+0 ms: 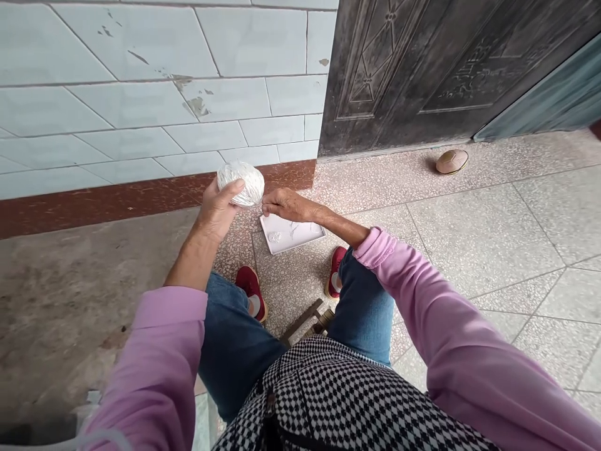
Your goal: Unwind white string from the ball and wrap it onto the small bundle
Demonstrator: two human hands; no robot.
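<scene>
My left hand [218,203] is closed round a white ball of wound strands [241,183], the thumb pressed on its near side. The ball looks like a ball of twine with a crinkled surface. Close to its lower right side, my right hand [286,205] is closed in a pinch with the fingertips drawn together. Whatever lies between those fingers is too small to make out. Below the right hand, a shallow white tray [300,243] rests on the floor, with thin white scraps [275,237] in it. The hand covers part of the tray's far side.
A tiled wall [154,103] with a brown base strip rises ahead, beside a dark panelled door [399,69]. A brown rounded object [452,161] lies near the door. Red shoes [250,289] flank the tray. A low wooden stool [303,322] shows beneath me.
</scene>
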